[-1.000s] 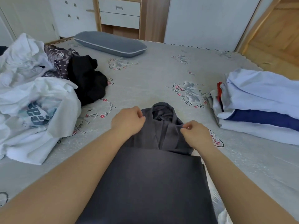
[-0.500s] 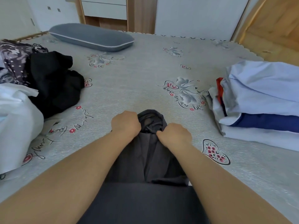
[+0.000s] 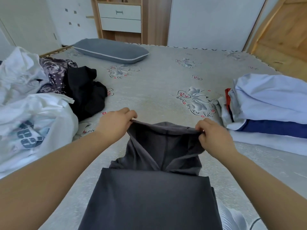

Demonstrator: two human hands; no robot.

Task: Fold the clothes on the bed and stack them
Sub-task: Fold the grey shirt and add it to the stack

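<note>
A dark grey garment (image 3: 154, 193) lies on the bed (image 3: 157, 83) in front of me, its near part folded flat. My left hand (image 3: 114, 125) pinches the left end of its far edge. My right hand (image 3: 214, 136) grips the right end of that edge. The edge is stretched between both hands and lifted a little off the bed. A stack of folded clothes (image 3: 269, 112), white, blue and pale blue, sits at the right. A heap of unfolded clothes (image 3: 33, 103), white, patterned and black, lies at the left.
A grey pillow (image 3: 111, 50) lies at the far side of the bed. Behind it stand a wooden drawer unit (image 3: 121, 19) and white walls. Wooden flooring (image 3: 285, 39) shows at the far right. A white thing (image 3: 232, 219) sticks out under the garment at bottom right.
My hands have moved apart from the bunched middle of the grey garment to its two ends, spreading and raising the far edge. The view tilted back up and left.
</note>
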